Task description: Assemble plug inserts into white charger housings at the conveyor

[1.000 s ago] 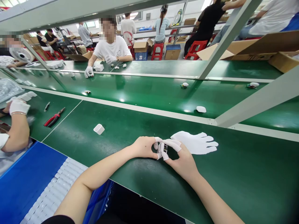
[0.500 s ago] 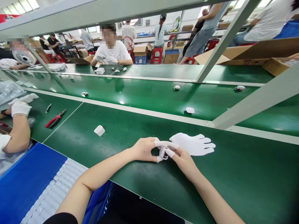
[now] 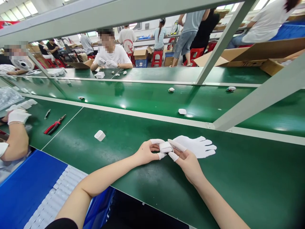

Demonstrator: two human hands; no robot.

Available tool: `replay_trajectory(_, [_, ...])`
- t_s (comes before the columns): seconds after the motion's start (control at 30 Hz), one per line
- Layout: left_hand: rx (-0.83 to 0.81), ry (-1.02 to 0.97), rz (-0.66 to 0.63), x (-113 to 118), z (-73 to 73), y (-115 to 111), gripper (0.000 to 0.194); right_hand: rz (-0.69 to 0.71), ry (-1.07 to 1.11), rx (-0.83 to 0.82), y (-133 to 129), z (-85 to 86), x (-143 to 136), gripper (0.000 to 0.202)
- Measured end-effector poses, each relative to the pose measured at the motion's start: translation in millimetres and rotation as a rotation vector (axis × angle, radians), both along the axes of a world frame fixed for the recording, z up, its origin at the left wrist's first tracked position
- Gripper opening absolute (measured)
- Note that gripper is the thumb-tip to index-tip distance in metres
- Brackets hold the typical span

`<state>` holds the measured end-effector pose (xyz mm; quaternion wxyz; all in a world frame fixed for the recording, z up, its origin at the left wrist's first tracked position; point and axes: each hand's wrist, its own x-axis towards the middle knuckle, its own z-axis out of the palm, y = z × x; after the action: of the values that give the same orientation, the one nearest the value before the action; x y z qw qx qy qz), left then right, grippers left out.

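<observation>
A small white plastic housing [image 3: 166,147] is held between my two hands above the green bench. My left hand [image 3: 147,152] grips its left side with thumb and forefinger, which wear white finger cots. My right hand [image 3: 188,160] pinches its right side, also with white-covered fingertips. A dark edge shows along the housing's underside; its inside is hidden from me. Just behind my right hand lies a flat white glove [image 3: 197,146], its fingers pointing right. Farther left on the bench rests another white housing [image 3: 99,135], apart from both hands.
Red-handled pliers [image 3: 54,125] lie at the left, near a co-worker's gloved hand [image 3: 19,116]. A blue bin [image 3: 30,178] with rows of white parts stands below the bench edge. Beyond the pale rail, a green conveyor [image 3: 133,98] carries several small parts. A slanted metal post [image 3: 257,98] rises at right.
The housing has turned in my fingers, from its open rim showing to its smooth white side showing. Parts on the conveyor have shifted left. The glove stays in place.
</observation>
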<state>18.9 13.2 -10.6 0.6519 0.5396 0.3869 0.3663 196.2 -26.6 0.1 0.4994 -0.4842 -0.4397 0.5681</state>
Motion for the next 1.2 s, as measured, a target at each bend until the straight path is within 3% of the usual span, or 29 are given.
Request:
replay_trajectory(0.13, [-0.098, -0.159, -0.039, -1, 4.8, 2, 0.06, 0.042, 0.052, 0.01, 1, 0.5, 2, 0.059])
replay_trajectory(0.37, [-0.075, -0.102, -0.029, -1, 6.6, 1, 0.056, 0.092, 0.106, -0.037, 3, -0.8, 0, 0.06])
replay_trajectory(0.63, [-0.164, -0.183, -0.064, 0, 5.6, 0, 0.065, -0.039, 0.017, 0.011, 3, -8.7, 0, 0.052])
replay_trajectory(0.8, [-0.194, -0.227, -0.012, 4, 8.7, -7, 0.053, -0.08, -0.014, 0.037, -2, -12.2, -6, 0.048])
replay_trajectory(0.97, [-0.168, -0.159, 0.051, 5, 9.0, -13, 0.046, -0.115, -0.05, 0.057, -7, -15.2, -9, 0.044])
replay_trajectory(1.2, [-0.036, -0.001, 0.082, 6, -2.8, -8, 0.045, -0.033, -0.042, 0.021, 1, -15.4, -8, 0.044])
